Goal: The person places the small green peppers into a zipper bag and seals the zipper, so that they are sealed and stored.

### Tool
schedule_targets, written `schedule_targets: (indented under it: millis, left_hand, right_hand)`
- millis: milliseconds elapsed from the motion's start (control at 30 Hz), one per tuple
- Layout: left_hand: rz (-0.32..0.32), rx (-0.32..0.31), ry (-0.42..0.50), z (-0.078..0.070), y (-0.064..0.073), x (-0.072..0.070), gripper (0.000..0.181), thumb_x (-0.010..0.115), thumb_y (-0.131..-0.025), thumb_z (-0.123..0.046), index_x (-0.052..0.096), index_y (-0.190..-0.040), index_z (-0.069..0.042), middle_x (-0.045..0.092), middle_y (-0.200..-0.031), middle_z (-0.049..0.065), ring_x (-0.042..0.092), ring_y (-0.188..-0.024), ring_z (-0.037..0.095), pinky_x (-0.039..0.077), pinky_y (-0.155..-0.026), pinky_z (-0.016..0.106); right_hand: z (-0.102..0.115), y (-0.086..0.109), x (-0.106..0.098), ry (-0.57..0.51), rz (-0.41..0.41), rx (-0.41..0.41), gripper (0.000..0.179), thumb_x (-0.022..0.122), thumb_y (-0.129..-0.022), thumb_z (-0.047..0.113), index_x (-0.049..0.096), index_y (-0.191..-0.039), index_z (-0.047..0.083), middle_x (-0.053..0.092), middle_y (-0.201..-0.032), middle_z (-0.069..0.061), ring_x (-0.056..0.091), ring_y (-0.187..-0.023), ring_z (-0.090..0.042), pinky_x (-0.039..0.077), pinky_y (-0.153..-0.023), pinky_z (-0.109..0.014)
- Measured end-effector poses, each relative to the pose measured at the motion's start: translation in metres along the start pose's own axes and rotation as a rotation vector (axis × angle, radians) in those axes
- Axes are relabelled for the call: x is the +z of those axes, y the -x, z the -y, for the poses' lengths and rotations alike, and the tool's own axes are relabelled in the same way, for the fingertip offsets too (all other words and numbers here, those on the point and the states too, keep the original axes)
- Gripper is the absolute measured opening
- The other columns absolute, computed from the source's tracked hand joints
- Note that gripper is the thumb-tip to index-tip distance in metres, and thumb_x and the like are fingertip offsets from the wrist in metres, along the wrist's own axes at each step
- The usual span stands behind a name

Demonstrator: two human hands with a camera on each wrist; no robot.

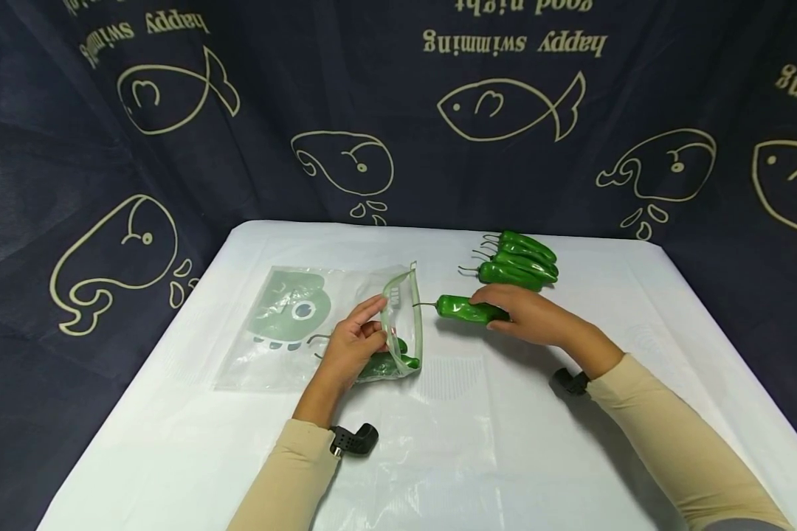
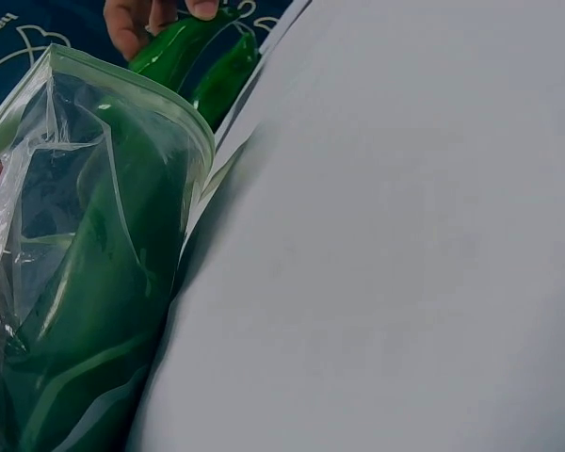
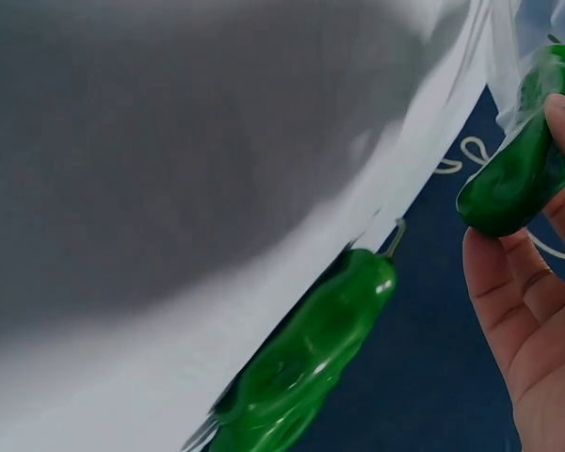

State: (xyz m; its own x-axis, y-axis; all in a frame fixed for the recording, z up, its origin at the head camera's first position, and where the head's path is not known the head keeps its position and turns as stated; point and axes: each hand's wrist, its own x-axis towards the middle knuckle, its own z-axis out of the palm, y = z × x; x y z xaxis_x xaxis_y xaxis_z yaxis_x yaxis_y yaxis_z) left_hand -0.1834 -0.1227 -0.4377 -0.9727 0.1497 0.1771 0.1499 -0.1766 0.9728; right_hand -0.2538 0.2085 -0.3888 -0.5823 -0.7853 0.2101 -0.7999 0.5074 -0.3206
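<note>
My left hand [image 1: 353,345] grips the rim of a clear zip bag [image 1: 412,310] printed with a pale green cartoon figure, its mouth spread wide toward the right. Inside the bag lie green peppers [image 1: 380,366], partly hidden by that hand; in the left wrist view they fill the lower bag [image 2: 104,273]. Thumb and fingers of my right hand [image 1: 534,316] pinch another green pepper [image 1: 461,307] by its blunt end. Its thin stem points left, right at the bag's opening. The right wrist view shows this pepper [image 3: 508,188] between thumb and fingertips.
Several more green peppers [image 1: 518,258] lie in a stack behind my right hand, stems to the left. A white cloth [image 1: 538,442] covers the table. Dark curtain [image 1: 398,88] with fish drawings hangs along the far edge and sides.
</note>
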Motion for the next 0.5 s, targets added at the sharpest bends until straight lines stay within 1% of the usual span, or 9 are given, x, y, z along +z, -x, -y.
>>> schedule_targets:
  millis: [167, 267, 500]
  left_hand:
    - [0.004, 0.001, -0.009, 0.000, 0.000, 0.000, 0.057, 0.054, -0.089, 0.013, 0.044, -0.145, 0.007, 0.040, -0.151, 0.003, 0.056, -0.093, 0.013, 0.058, -0.070, 0.024]
    - [0.004, 0.000, -0.003, 0.000, 0.000, 0.000, 0.057, 0.054, -0.089, 0.014, 0.044, -0.145, 0.007, 0.040, -0.151, 0.003, 0.056, -0.093, 0.011, 0.058, -0.070, 0.024]
    - [0.006, 0.000, 0.013, 0.001, 0.000, -0.001, 0.057, 0.053, -0.089, 0.014, 0.043, -0.145, 0.008, 0.039, -0.151, 0.004, 0.057, -0.094, 0.011, 0.058, -0.070, 0.024]
  right_hand:
    - [0.008, -0.006, 0.001, -0.002, 0.025, -0.008, 0.047, 0.077, -0.087, 0.009, 0.061, -0.131, 0.011, 0.059, -0.133, -0.003, 0.053, -0.125, -0.024, 0.047, -0.102, -0.044]
    - [0.012, -0.009, 0.002, -0.003, 0.032, -0.018, 0.047, 0.077, -0.086, 0.009, 0.061, -0.130, 0.011, 0.059, -0.132, -0.003, 0.053, -0.125, -0.022, 0.047, -0.101, -0.043]
    - [0.016, -0.015, 0.006, -0.010, 0.057, -0.013, 0.047, 0.078, -0.086, 0.009, 0.062, -0.129, 0.013, 0.060, -0.130, 0.001, 0.053, -0.123, -0.017, 0.047, -0.101, -0.039]
